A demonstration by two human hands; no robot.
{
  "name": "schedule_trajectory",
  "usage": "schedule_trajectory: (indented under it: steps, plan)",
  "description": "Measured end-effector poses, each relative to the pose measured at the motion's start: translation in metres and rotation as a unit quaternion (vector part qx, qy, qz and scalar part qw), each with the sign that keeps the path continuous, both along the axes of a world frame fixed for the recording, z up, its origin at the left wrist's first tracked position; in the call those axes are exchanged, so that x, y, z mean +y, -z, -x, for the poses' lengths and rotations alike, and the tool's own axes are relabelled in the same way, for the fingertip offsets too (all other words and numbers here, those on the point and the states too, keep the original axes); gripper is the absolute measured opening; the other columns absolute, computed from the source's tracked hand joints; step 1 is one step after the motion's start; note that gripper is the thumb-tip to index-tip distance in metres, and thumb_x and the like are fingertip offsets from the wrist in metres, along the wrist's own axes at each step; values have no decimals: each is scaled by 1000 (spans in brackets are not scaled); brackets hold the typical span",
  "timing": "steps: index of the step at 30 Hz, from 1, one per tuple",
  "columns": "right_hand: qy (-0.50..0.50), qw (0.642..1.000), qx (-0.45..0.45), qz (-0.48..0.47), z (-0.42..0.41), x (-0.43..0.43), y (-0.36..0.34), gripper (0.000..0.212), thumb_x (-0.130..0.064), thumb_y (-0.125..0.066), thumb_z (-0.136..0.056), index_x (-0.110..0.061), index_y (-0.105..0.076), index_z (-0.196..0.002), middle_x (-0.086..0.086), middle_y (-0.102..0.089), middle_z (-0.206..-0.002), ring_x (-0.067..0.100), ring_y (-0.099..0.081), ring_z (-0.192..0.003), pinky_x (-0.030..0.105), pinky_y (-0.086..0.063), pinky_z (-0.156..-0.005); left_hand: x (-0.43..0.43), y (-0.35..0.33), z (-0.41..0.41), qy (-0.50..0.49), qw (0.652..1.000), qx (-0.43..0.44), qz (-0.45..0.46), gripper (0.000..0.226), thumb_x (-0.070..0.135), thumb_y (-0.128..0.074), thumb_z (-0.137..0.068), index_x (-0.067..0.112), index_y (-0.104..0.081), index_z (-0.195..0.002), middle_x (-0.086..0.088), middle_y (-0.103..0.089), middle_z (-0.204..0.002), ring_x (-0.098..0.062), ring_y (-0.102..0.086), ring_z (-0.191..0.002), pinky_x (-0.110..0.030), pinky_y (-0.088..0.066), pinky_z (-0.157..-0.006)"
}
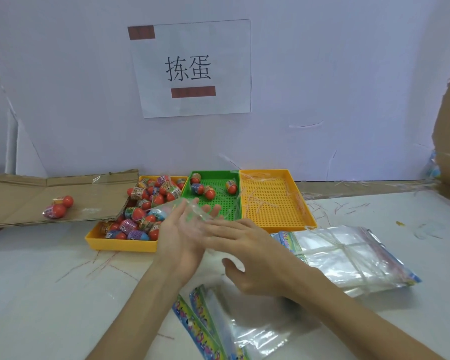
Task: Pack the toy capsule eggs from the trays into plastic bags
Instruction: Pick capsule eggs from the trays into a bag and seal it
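My left hand is held out with straight fingers, palm facing right. My right hand lies flat against it, fingers straight. A clear plastic bag is pressed between the two palms, and its top edge sticks out past my left fingertips. Behind my hands, a yellow tray is heaped with red, blue and purple capsule eggs. The green tray beside it holds several eggs.
An orange-yellow mesh tray with only plastic strips stands right of the green one. A tied bundle of bags lies at right and loose bags lie near me. A filled bag of eggs rests on flat cardboard.
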State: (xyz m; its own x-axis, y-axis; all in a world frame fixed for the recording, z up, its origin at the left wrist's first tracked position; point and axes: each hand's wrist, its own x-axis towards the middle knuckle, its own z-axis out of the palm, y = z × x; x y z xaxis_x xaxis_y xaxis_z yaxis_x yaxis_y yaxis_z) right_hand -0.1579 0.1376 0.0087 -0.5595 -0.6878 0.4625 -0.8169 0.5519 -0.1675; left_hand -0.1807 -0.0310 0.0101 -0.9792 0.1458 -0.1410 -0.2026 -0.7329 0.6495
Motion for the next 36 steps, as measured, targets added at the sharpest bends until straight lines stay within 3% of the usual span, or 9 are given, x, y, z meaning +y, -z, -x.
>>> schedule_trajectory:
  steps: [3, 6, 8, 11, 15, 20, 24, 31, 36]
  plan:
    - [11, 978, 123, 166, -2, 8, -11, 30, -4, -59, -74, -15, -78, -95, -5, -76, -104, 17, -67, -103, 41, -48, -88, -9, -8, 3, -65, 997, 6, -33, 33, 33, -49, -104, 7, -56, -123, -16, -63, -116, -29, -68, -104, -43, -56, -86]
    - [107, 960, 81, 245, 9, 16, -30, 18, -18, -59, -84, -19, -74, -94, -9, -71, -98, 6, -64, -91, 33, -48, -84, -18, -11, 7, -105, 993, 2, -49, 34, 32, -48, -106, 3, -56, -123, -16, -64, -115, -31, -69, -104, -43, -55, -91]
    - [163, 966, -30, 200, 27, 21, -41, 23, -33, -66, -89, -28, -67, -111, -14, -62, -111, 1, -59, -92, 25, -44, -80, -20, -12, 8, -117, 992, -3, -51, 36, 32, -46, -107, 1, -56, -123, -17, -63, -118, -32, -70, -106, -42, -56, -87]
    - [207, 968, -140, 35, 69, 16, -49, 59, -52, -68, -88, -29, -48, -139, -7, -48, -139, 10, -57, -106, 29, -45, -85, -19, -14, 6, -125, 991, -9, -56, 44, 32, -45, -108, -1, -50, -137, -21, -60, -131, -35, -71, -108, -42, -56, -87]
    - [229, 958, -121, -127, 134, -16, -43, 83, -67, -59, -89, -20, -32, -152, 7, -37, -156, 28, -55, -124, 42, -44, -101, -18, -14, 4, -129, 990, -7, -58, 44, 32, -45, -108, 1, -51, -137, -21, -62, -131, -35, -74, -102, -43, -56, -87]
    - [300, 913, -97, -258, 192, -46, -10, 84, -75, -30, -95, -14, -32, -154, 18, -33, -158, 36, -31, -146, 55, -21, -118, -19, -13, 6, -137, 988, -5, -70, 51, 35, -44, -107, 5, -43, -149, -26, -58, -138, -38, -73, -103, -46, -54, -92]
    - [299, 921, -78, -239, 207, -54, 7, 71, -64, -31, -100, -9, -40, -144, 18, -41, -151, 36, -39, -139, 55, -26, -115, -23, -12, 10, -143, 988, -8, -66, 53, 37, -44, -107, -5, -51, -139, -29, -60, -136, -38, -73, -104, -47, -53, -96]
    - [255, 957, -14, -135, 207, -60, -10, 50, -52, -49, -98, -12, -52, -129, 12, -54, -131, 33, -52, -123, 47, -37, -101, -26, -17, 7, -160, 985, -2, -72, 59, 36, -46, -106, -8, -45, -146, -30, -63, -132, -37, -74, -103, -43, -56, -89]
    - [251, 952, -48, -169, 205, -79, -9, 45, -42, -58, -96, -14, -55, -131, 12, -53, -129, 32, -55, -118, 44, -39, -101, -24, -17, 4, -167, 983, -2, -71, 55, 34, -46, -106, -3, -46, -146, -30, -63, -131, -38, -74, -101, -44, -55, -87]
